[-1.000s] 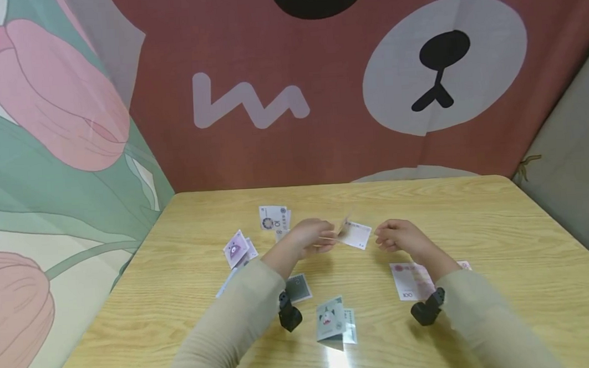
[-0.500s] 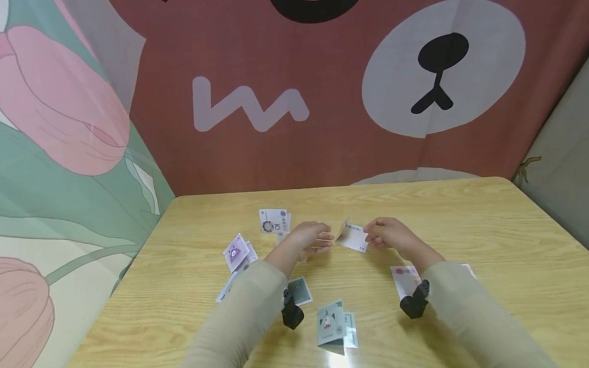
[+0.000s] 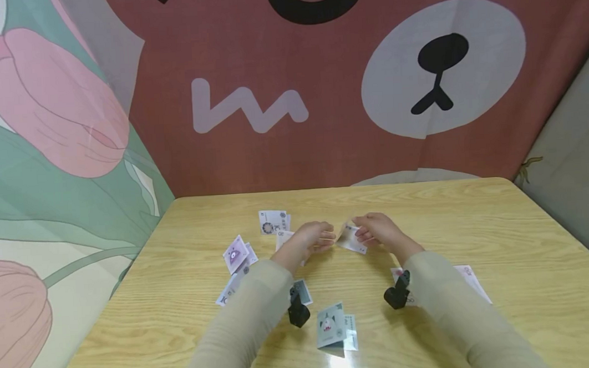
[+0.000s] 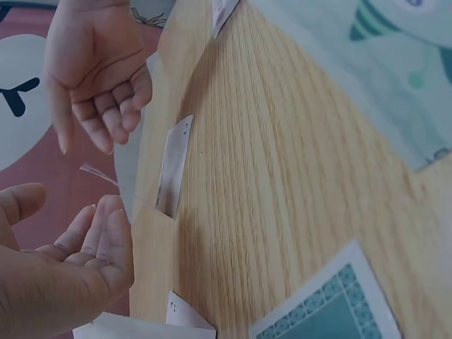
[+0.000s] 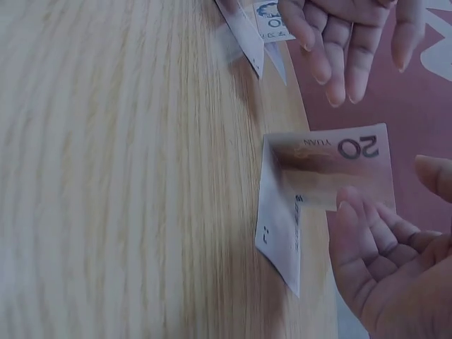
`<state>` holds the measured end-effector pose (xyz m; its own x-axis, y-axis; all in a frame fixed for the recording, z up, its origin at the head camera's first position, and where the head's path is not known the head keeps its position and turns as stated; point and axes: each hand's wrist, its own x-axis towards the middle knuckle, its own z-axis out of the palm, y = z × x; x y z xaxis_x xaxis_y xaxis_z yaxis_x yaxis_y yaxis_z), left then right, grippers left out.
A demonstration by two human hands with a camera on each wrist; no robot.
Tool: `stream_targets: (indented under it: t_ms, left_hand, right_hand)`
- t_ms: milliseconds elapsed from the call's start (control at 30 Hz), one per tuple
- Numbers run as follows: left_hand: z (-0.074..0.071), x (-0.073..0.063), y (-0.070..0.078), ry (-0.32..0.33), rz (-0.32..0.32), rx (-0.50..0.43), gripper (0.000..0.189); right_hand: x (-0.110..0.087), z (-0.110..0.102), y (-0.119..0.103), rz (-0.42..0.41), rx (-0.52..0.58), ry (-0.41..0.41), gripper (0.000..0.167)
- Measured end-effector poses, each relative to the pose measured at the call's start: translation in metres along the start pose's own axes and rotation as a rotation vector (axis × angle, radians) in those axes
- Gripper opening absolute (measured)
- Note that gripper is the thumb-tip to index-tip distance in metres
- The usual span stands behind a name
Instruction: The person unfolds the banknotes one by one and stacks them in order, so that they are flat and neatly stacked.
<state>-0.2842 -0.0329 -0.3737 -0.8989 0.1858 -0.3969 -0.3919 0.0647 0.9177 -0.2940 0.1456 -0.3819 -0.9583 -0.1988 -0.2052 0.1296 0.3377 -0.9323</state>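
Observation:
A creased 20 yuan banknote [image 3: 351,244] stands on the table between my two hands. In the right wrist view its printed half [image 5: 346,155] rises at an angle from the paler half [image 5: 277,226]. My right hand [image 3: 381,232] is beside it, fingers loosely bent and overlapping its right side in the head view. The right wrist view has those fingertips [image 5: 347,201] right at the upright half's lower edge. On the other side, my left hand [image 3: 309,239] hovers with relaxed fingers and an empty palm, also seen in the left wrist view.
Folded banknotes lie around: a green one [image 3: 330,324] in front, a purple one [image 3: 236,255] and a bluish one [image 3: 227,292] at left, a 10 note [image 3: 271,221] behind. A teal note [image 3: 305,292] and a pink note [image 3: 472,280] are partly under my forearms.
My right hand has moved left, from apart from the 20 yuan note to overlapping it. The left hand stays nearly in place.

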Motion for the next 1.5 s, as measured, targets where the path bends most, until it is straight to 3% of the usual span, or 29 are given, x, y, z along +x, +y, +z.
stream_targets:
  t_ms: [200, 567, 600, 700, 767, 800, 833, 867, 933, 1000, 1100, 1233, 1367, 1500]
  left_hand:
    - [0.003, 0.009, -0.003, 0.026, -0.020, 0.018, 0.032]
    - [0.006, 0.027, -0.010, 0.094, -0.049, 0.001, 0.033]
    - [0.005, 0.032, -0.013, 0.098, -0.053, -0.002, 0.033]
    - [-0.003, 0.069, -0.033, 0.096, -0.044, -0.010, 0.031]
    - [-0.009, 0.108, -0.054, 0.096, -0.034, -0.018, 0.032]
    - [-0.007, 0.105, -0.053, 0.114, -0.032, -0.013, 0.032]
    - [-0.008, 0.111, -0.055, 0.122, -0.039, -0.016, 0.033]
    - [-0.008, 0.111, -0.055, 0.125, -0.040, -0.024, 0.033]
    - [-0.003, 0.084, -0.039, 0.150, -0.061, -0.017, 0.034]
    - [0.005, 0.042, -0.015, 0.178, -0.075, -0.010, 0.031]
    - [-0.001, 0.068, -0.027, 0.191, -0.116, -0.039, 0.028]
    - [-0.015, 0.150, -0.070, 0.176, -0.108, -0.091, 0.031]
    - [-0.016, 0.159, -0.077, 0.129, -0.032, -0.118, 0.038]
    - [-0.016, 0.148, -0.073, 0.068, -0.001, -0.163, 0.039]
  right_hand:
    - [0.007, 0.006, -0.004, 0.051, 0.044, 0.019, 0.045]
    - [0.013, 0.012, -0.007, 0.086, 0.067, 0.022, 0.031]
    - [0.013, 0.012, -0.007, 0.082, 0.070, 0.023, 0.030]
    - [0.013, 0.013, -0.007, 0.064, 0.084, 0.018, 0.025]
    - [0.013, 0.013, -0.006, 0.044, 0.087, 0.014, 0.022]
    - [0.013, 0.013, -0.005, 0.036, 0.091, 0.009, 0.021]
    - [0.013, 0.012, -0.004, 0.029, 0.092, 0.005, 0.021]
    - [0.012, 0.012, -0.003, 0.021, 0.086, 0.002, 0.021]
    - [0.011, 0.011, -0.002, 0.009, 0.072, -0.005, 0.023]
    - [0.010, 0.009, -0.001, 0.002, 0.065, -0.013, 0.024]
    - [0.007, 0.007, 0.001, -0.014, 0.068, -0.021, 0.023]
    - [0.007, 0.000, 0.009, -0.070, 0.112, -0.062, 0.020]
    - [0.004, -0.005, 0.010, -0.085, 0.089, -0.060, 0.020]
    - [-0.005, -0.008, 0.005, -0.050, 0.029, -0.015, 0.022]
